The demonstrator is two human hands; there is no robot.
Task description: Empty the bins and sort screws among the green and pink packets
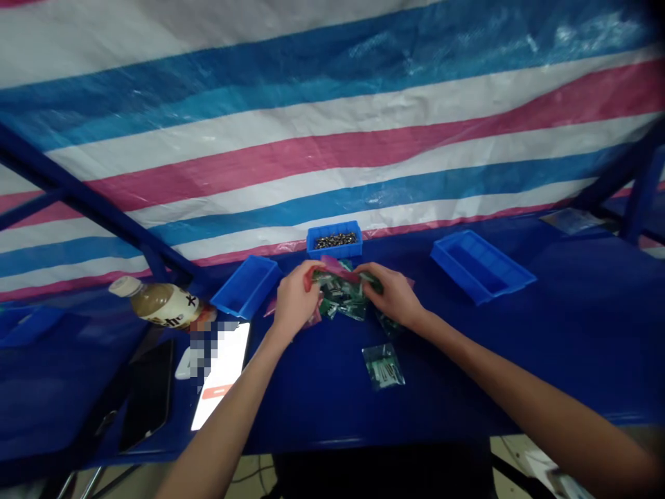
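A pink plastic bag [339,269] is stretched between my two hands at the middle of the blue table. My left hand [298,298] pinches its left edge, and my right hand [389,294] grips the right side, fingers closed. Between and beneath the hands lies a pile of small clear packets [343,294] with greenish edges and small parts inside. One separate packet [384,366] with pale, slender pieces lies nearer to me. Behind the pile, a blue bin [335,252] holds many small metal parts.
Blue trays stand at left [246,285] and right [481,266]. On the left are a drink bottle [165,303], a lit phone [223,374], a dark phone [148,395] and a white case [184,364]. A striped sheet [332,152] hangs behind the table [322,409].
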